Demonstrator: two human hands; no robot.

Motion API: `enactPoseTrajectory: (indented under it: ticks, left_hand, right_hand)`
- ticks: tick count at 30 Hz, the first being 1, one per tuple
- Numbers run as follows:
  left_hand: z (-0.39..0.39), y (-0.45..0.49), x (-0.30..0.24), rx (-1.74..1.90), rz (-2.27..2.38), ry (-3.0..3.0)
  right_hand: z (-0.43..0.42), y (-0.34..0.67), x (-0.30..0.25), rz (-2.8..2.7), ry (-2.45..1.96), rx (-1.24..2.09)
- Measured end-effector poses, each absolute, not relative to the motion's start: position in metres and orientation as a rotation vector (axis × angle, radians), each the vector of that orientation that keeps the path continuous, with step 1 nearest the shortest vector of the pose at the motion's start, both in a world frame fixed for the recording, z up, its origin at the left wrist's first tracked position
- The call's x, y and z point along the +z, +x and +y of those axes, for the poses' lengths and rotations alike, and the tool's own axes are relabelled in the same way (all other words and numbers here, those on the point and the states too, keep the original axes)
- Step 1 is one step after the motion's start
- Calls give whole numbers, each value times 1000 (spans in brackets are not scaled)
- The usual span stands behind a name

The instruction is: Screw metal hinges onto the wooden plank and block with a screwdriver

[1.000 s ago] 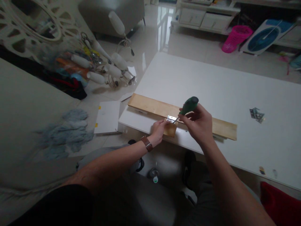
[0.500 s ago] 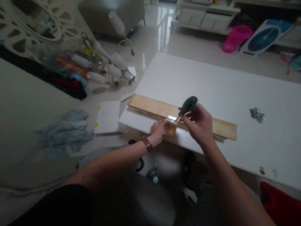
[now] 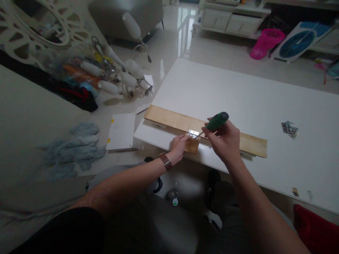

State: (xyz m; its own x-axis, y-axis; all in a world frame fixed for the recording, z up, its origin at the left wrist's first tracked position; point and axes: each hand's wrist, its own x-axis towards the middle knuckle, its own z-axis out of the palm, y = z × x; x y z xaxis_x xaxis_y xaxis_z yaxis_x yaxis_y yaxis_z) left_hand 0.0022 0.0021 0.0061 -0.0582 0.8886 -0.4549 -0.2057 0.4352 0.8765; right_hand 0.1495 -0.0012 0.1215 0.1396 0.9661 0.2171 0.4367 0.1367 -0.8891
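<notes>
A long wooden board (image 3: 172, 119) lies across the white panel near its front edge. A shorter wooden piece (image 3: 192, 146) juts from its near side toward me, and a silver hinge (image 3: 193, 133) spans the two. My left hand (image 3: 178, 145) is closed at the hinge's near left edge, thumb and forefinger pinching there; whether a screw sits between the fingertips is too small to tell. In my right hand (image 3: 225, 139) is a green screwdriver (image 3: 217, 120), gripped by the handle and tilted, its shaft pointing down-left and its tip at the hinge's near leaf.
The large white panel (image 3: 233, 95) carries loose hinges (image 3: 290, 129) at right and small items (image 3: 295, 191) near its front edge. A small white panel (image 3: 121, 131) and grey cloth (image 3: 75, 150) lie left. A lamp (image 3: 127, 77) stands beyond; a bottle (image 3: 173, 194) is between my feet.
The screwdriver's handle has tipped lower and to the right, my right hand shifting slightly with it, while the tip stays at the hinge. My left hand has hardly moved.
</notes>
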Motion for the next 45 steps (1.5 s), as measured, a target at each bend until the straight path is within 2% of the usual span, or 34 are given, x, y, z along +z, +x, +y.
enactPoseTrajectory:
  ticks: [9, 21, 45]
  left_hand:
    - [3, 2, 5, 1004, 1323, 680]
    - [2, 2, 2, 1001, 1313, 652]
    - [2, 1, 6, 1002, 1300, 687]
  right_hand:
    - [1, 151, 116, -1437, -1558, 437]
    - [-3, 151, 126, -1513, -1409, 765]
    - [-3, 151, 121, -1418, -1465, 516]
